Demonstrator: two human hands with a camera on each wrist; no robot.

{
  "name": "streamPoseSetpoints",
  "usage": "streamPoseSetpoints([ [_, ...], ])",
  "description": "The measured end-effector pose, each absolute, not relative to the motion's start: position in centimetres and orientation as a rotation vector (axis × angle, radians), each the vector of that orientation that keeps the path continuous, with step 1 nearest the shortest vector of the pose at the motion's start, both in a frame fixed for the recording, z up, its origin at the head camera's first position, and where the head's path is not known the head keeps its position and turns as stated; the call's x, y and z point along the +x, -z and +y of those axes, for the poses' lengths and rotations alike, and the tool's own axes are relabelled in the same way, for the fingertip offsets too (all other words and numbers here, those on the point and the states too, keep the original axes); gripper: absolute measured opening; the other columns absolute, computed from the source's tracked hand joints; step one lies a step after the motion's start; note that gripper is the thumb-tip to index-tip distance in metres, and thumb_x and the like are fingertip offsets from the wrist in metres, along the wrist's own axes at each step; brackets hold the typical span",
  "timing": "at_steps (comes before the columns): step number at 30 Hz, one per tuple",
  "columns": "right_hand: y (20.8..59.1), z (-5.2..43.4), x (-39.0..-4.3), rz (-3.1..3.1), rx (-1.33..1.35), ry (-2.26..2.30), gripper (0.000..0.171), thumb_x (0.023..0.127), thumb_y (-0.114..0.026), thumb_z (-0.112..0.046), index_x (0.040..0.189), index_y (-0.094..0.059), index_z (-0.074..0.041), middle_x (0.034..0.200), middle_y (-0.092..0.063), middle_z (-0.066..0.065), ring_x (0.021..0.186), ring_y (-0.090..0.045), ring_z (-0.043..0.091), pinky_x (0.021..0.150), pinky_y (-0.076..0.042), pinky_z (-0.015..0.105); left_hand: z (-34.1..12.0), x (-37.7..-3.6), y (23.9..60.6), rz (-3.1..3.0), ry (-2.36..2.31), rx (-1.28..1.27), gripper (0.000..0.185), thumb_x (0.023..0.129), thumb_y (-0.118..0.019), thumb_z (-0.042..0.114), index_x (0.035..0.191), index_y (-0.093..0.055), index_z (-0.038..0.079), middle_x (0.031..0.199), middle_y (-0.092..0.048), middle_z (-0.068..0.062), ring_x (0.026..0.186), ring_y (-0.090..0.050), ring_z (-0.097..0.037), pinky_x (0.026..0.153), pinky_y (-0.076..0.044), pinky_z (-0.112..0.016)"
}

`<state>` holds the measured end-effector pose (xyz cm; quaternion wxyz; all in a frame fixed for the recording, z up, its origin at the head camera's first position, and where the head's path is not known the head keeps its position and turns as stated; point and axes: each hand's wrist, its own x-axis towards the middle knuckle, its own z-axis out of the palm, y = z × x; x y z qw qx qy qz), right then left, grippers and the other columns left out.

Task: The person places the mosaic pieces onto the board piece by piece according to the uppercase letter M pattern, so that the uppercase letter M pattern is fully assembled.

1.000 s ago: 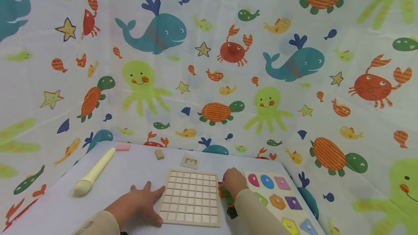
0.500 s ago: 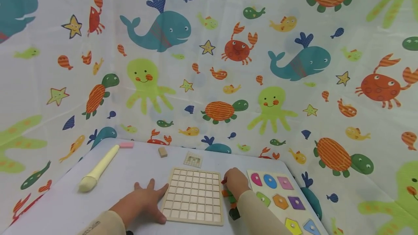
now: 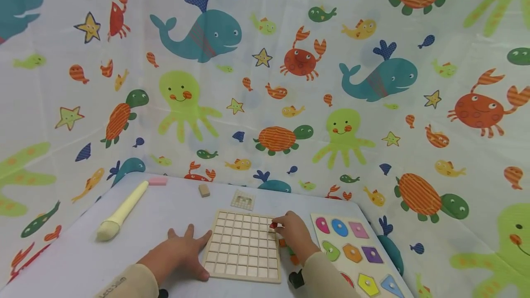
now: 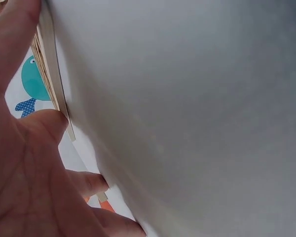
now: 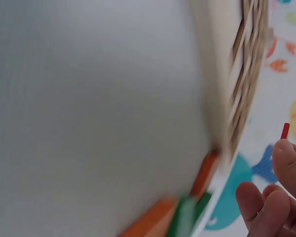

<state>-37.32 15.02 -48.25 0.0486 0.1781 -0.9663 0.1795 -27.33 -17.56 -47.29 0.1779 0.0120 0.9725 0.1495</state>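
A square wooden grid board lies on the white table in the head view, its cells bare. My left hand has its fingers spread and rests at the board's left edge; in the left wrist view the thumb and a finger touch the board's side. My right hand pinches a small red piece over the board's upper right corner. That red piece sticks out of the fingertips in the right wrist view. Orange and green blocks lie beside the board, partly hidden by the right arm.
Right of the blocks lies a shape puzzle board with coloured knobbed pieces. Behind the grid stand a small patterned card and a wooden block. A pink block and a long pale yellow stick lie at the left.
My right hand has lifted the red piece from beside the board and moved left with it over the board's upper right corner. My left hand has stayed at the left edge.
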Motion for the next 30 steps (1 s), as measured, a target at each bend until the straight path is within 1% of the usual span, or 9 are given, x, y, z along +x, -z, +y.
streamPoseSetpoints([
  [5, 47.5, 12.8, -35.9, -2.871, 0.626, -0.583, 0.029, 0.091, -0.084, -0.018, 0.12, -0.083, -0.018, 0.091, -0.059, -0.001, 0.076, -0.05, 0.01, 0.068, -0.049, 0.025, -17.5, -27.5, 47.2, 2.748, -0.44, 0.004, 0.123, 0.059, -0.094, 0.072, 0.162, -0.044, 0.028, 0.168, -0.026, -0.036, 0.141, -0.009, -0.085, 0.089, -0.027, -0.099],
  [9, 47.2, 10.9, -35.0, -2.837, 0.684, -0.592, 0.026, 0.091, -0.083, -0.017, 0.117, -0.084, -0.019, 0.089, -0.056, -0.001, 0.072, -0.046, 0.009, 0.064, -0.044, 0.024, -17.5, -27.4, 47.2, 2.757, -0.445, 0.003, 0.123, 0.059, -0.094, 0.072, 0.162, -0.044, 0.028, 0.168, -0.026, -0.036, 0.141, -0.008, -0.086, 0.087, -0.026, -0.1],
  [13, 47.2, 9.4, -34.6, -2.845, 0.705, -0.572, 0.025, 0.09, -0.084, -0.019, 0.115, -0.084, -0.022, 0.089, -0.055, -0.003, 0.073, -0.045, 0.008, 0.065, -0.045, 0.024, -17.5, -27.2, 47.3, 2.75, -0.469, -0.018, 0.124, 0.057, -0.094, 0.073, 0.162, -0.043, 0.03, 0.169, -0.025, -0.035, 0.142, -0.007, -0.084, 0.088, -0.022, -0.101],
  [16, 47.4, 8.3, -34.6, -2.855, 0.72, -0.58, 0.023, 0.09, -0.085, -0.019, 0.112, -0.085, -0.023, 0.09, -0.057, -0.003, 0.075, -0.048, 0.007, 0.067, -0.048, 0.023, -17.4, -27.1, 47.4, 2.741, -0.491, -0.047, 0.127, 0.055, -0.094, 0.074, 0.163, -0.043, 0.032, 0.17, -0.023, -0.033, 0.144, -0.006, -0.083, 0.089, -0.02, -0.101],
  [19, 47.5, 7.2, -34.7, -2.853, 0.758, -0.574, 0.02, 0.089, -0.085, -0.02, 0.109, -0.086, -0.024, 0.09, -0.059, -0.003, 0.075, -0.049, 0.005, 0.067, -0.049, 0.021, -17.5, -27.2, 47.5, 2.734, -0.5, -0.066, 0.128, 0.053, -0.094, 0.075, 0.162, -0.043, 0.033, 0.17, -0.023, -0.033, 0.144, -0.005, -0.082, 0.09, -0.019, -0.101],
  [25, 47.2, 5.2, -34.8, -2.82, 0.856, -0.441, 0.022, 0.088, -0.086, -0.021, 0.109, -0.086, -0.023, 0.091, -0.065, 0.0, 0.072, -0.051, 0.005, 0.064, -0.048, 0.018, -17.6, -27.3, 47.4, 2.724, -0.482, -0.052, 0.127, 0.054, -0.093, 0.075, 0.162, -0.043, 0.033, 0.17, -0.023, -0.033, 0.144, -0.006, -0.082, 0.09, -0.022, -0.1],
  [30, 47.0, 3.9, -35.3, -2.853, 0.882, -0.409, 0.018, 0.087, -0.087, -0.021, 0.105, -0.087, -0.021, 0.09, -0.066, -0.001, 0.075, -0.053, 0.006, 0.067, -0.05, 0.019, -17.6, -27.3, 47.0, 2.724, -0.442, 0.006, 0.124, 0.06, -0.091, 0.075, 0.163, -0.043, 0.028, 0.167, -0.027, -0.037, 0.139, -0.013, -0.086, 0.099, -0.027, -0.095],
])
